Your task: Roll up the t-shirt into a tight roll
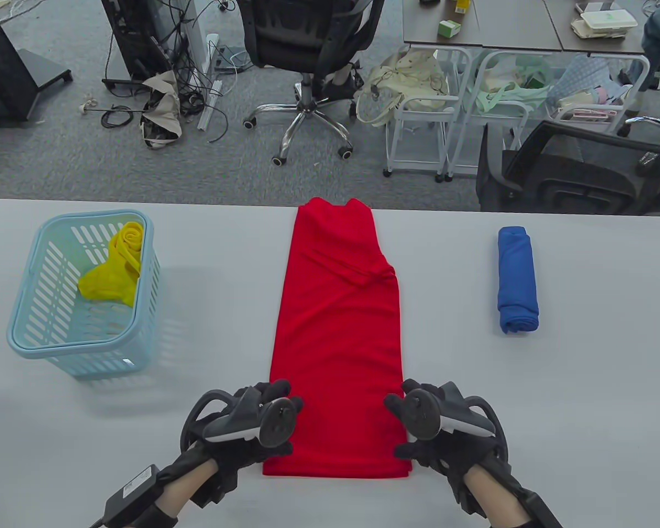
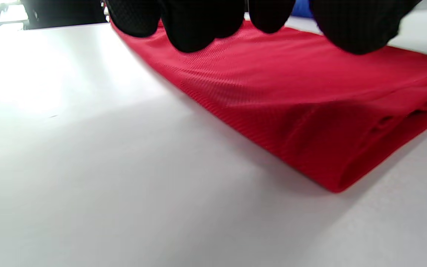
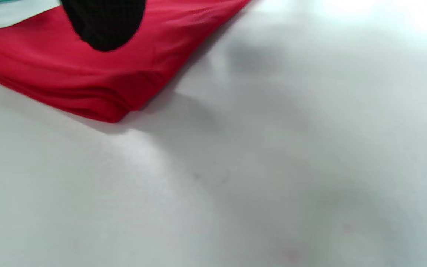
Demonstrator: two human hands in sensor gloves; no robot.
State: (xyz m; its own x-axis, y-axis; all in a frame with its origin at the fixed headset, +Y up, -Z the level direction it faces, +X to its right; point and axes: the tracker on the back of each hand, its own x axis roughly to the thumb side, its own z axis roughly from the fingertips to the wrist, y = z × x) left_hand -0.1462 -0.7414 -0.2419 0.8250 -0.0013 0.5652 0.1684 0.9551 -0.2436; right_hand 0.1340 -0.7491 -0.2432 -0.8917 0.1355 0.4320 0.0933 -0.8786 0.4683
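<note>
Our left hand (image 1: 253,426) and right hand (image 1: 437,423) rest with loosely bent fingers on the near corners of the red t-shirt (image 1: 338,352), grasping nothing. It lies as a long folded strip down the middle of the white table (image 1: 583,385), unrolled. A blue rolled shirt (image 1: 517,279) lies to its right, and a light blue basket (image 1: 30,330) holding a yellow garment (image 1: 115,264) stands to its left.

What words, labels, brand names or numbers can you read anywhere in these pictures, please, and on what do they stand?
None can be read.
Green box on the far desk: any print is too small to read.
Red t-shirt, blue roll, yellow cloth and basket: no print shows.
Trackers on the left hand and right hand: no legible marking.
</note>
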